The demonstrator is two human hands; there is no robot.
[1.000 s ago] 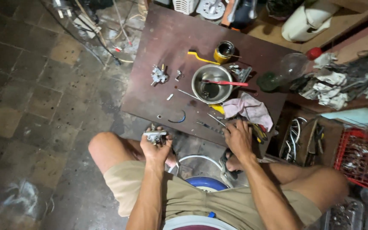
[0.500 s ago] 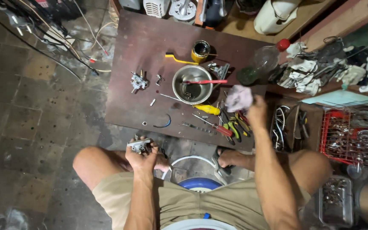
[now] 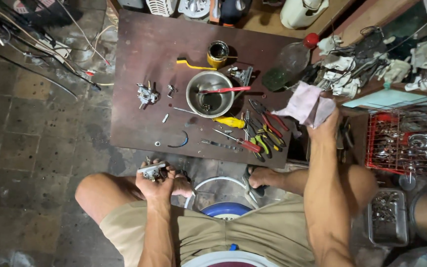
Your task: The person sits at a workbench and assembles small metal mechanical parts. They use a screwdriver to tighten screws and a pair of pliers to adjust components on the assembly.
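Head view, looking down on a seated person at a low dark brown board laid over a tiled floor.

Far left: loose cables trail across the tiles beside the board.

Left hand: raised over the left knee, just off the near edge of the board, fingers curled tight around a small grey metal part. The part sits in the palm, partly hidden by the fingers.

On the board, left portion: a second small metal assembly, with a few loose screws near it, and a curved blue strip nearer the front edge.

Centre: steel bowl with a red-handled tool lying across it. Behind it, a yellow tin and a yellow-handled brush.

Right of the bowl: a yellow-handled screwdriver, then a cluster of pliers with red and yellow grips.

Right hand: past the right edge of the board, closed on a pink rag, which is lifted clear of the tools.

Far right: red wire basket of metal parts.
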